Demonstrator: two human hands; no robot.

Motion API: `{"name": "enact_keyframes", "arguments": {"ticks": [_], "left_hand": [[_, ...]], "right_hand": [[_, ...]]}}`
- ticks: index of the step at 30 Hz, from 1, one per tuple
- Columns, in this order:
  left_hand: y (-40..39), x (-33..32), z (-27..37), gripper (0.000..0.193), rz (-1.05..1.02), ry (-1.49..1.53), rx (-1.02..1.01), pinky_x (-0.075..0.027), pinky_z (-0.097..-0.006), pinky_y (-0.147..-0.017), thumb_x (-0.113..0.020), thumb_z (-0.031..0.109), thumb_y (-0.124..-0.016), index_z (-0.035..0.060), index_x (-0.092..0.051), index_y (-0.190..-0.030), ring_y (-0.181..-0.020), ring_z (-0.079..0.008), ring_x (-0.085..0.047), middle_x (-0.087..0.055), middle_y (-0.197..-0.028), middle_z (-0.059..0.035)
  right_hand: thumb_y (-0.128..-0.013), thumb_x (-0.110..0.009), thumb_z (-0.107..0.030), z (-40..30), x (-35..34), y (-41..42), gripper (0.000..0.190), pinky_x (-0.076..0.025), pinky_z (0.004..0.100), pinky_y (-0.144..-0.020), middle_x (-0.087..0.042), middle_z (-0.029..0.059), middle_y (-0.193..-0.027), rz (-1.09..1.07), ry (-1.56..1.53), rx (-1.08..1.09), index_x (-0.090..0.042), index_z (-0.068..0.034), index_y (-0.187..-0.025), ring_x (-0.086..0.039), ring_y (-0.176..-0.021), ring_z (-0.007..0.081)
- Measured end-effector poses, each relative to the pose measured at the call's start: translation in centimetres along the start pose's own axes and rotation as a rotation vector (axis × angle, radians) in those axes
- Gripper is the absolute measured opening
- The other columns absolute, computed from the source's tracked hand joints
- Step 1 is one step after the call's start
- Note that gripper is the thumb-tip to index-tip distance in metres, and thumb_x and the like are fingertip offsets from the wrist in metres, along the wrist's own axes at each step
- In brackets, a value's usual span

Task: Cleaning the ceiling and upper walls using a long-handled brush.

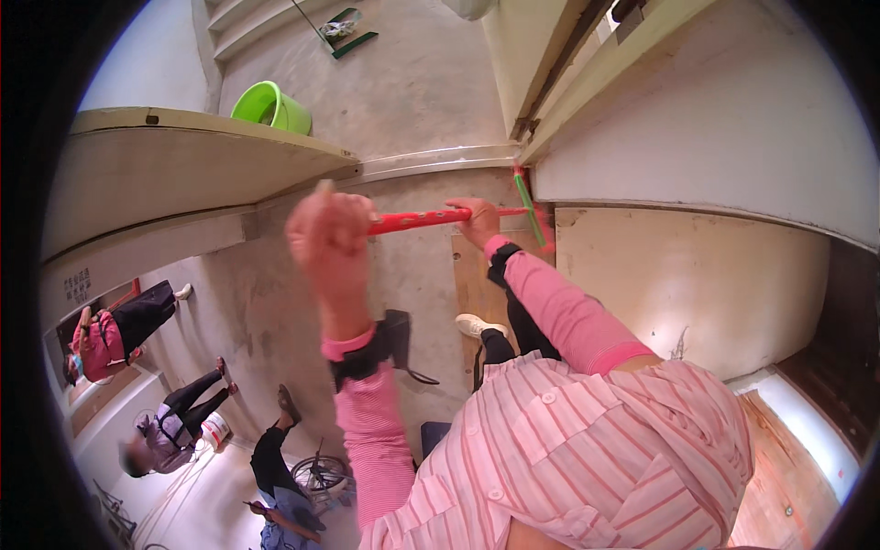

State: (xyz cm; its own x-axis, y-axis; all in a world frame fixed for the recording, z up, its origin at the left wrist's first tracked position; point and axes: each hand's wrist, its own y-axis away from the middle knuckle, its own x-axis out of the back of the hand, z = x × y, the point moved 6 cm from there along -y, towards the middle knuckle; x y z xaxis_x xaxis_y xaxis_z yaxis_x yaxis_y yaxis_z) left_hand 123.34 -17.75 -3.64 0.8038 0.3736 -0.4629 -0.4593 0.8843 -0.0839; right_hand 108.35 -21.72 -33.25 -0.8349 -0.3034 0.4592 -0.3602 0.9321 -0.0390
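A red broom handle (421, 220) with pale spots lies nearly level across the space before me. At its left end, my left hand (328, 230) is closed around it, blurred. Farther right along the handle, my right hand (479, 218) grips it near the broom head. The broom head has a green bar (528, 198) and blurred reddish bristles. It is beside the foot of a pale wall panel, close to the metal door threshold (440, 159). Both forearms wear pink sleeves and black wrist bands.
A lime-green bucket (276, 110) stands beyond the left door panel (179, 155). Farther off is a green dustpan (347, 34) holding litter, near some steps (254, 20). A wooden board (471, 275) lies by my shoe. Several people and a bicycle wheel (320, 473) are at lower left.
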Motion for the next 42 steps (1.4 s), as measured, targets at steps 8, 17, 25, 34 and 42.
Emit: {"name": "enact_keyframes", "arguments": {"ticks": [8, 17, 25, 34, 42], "left_hand": [[5.1, 6.4, 2.9, 0.045, 0.263, -0.112, -0.015, -0.032, -0.0300, -0.051, -0.041, 0.017, -0.091, 0.0127, -0.029, -0.048, -0.040, -0.0102, -0.027, -0.025, -0.041, 0.0006], [13.6, 3.5, 10.4, 0.033, 0.232, -0.352, -0.283, -0.041, -0.0340, -0.052, -0.056, 0.012, -0.083, 0.0085, -0.040, -0.054, -0.050, -0.0177, -0.047, -0.049, -0.055, -0.0061], [18.6, 5.6, 4.3, 0.025, 0.367, -0.244, -0.034, -0.037, -0.0237, -0.049, -0.058, 0.010, -0.083, 0.0025, -0.052, -0.059, -0.055, -0.0066, -0.046, -0.051, -0.058, -0.0005], [18.6, 2.7, -0.7, 0.031, 0.063, -0.363, 0.053, -0.041, -0.0209, -0.049, -0.058, 0.019, -0.086, 0.0014, -0.053, -0.061, -0.058, -0.0016, -0.047, -0.051, -0.059, 0.0056], [18.3, 1.9, -1.3, 0.039, -0.001, -0.359, 0.062, -0.036, -0.0232, -0.038, -0.057, 0.026, -0.086, 0.0035, -0.048, -0.055, -0.045, -0.0043, -0.046, -0.046, -0.050, 0.0034]], "right_hand": [[-0.068, -0.057, -0.012, -2.7, -9.5, 2.7, 0.022, -0.049, 0.0416, -0.068, -0.065, 0.0063, -0.076, -0.520, 0.149, 0.086, -0.068, -0.024, -0.083, -0.062, -0.075, 0.0273], [-0.067, -0.063, -0.008, -11.2, -11.0, 7.6, 0.017, -0.048, 0.0367, -0.070, -0.065, 0.0115, -0.078, -0.670, -0.090, 0.379, -0.068, -0.009, -0.082, -0.062, -0.076, 0.0274], [-0.070, -0.066, -0.015, -7.0, -3.7, 8.9, 0.035, -0.049, 0.0377, -0.074, -0.064, 0.0164, -0.090, -0.726, 0.069, 0.375, -0.062, -0.008, -0.104, -0.062, -0.083, 0.0328], [-0.074, -0.060, -0.008, -4.2, 0.1, 10.8, 0.027, -0.045, 0.0331, -0.065, -0.058, 0.0145, -0.080, -0.731, 0.084, 0.518, -0.055, -0.004, -0.100, -0.057, -0.072, 0.0264], [-0.072, -0.059, -0.015, -1.9, -1.1, 9.2, 0.023, -0.046, 0.0337, -0.060, -0.060, 0.0090, -0.070, -0.828, 0.170, 0.443, -0.059, -0.006, -0.093, -0.057, -0.060, 0.0207]]}}
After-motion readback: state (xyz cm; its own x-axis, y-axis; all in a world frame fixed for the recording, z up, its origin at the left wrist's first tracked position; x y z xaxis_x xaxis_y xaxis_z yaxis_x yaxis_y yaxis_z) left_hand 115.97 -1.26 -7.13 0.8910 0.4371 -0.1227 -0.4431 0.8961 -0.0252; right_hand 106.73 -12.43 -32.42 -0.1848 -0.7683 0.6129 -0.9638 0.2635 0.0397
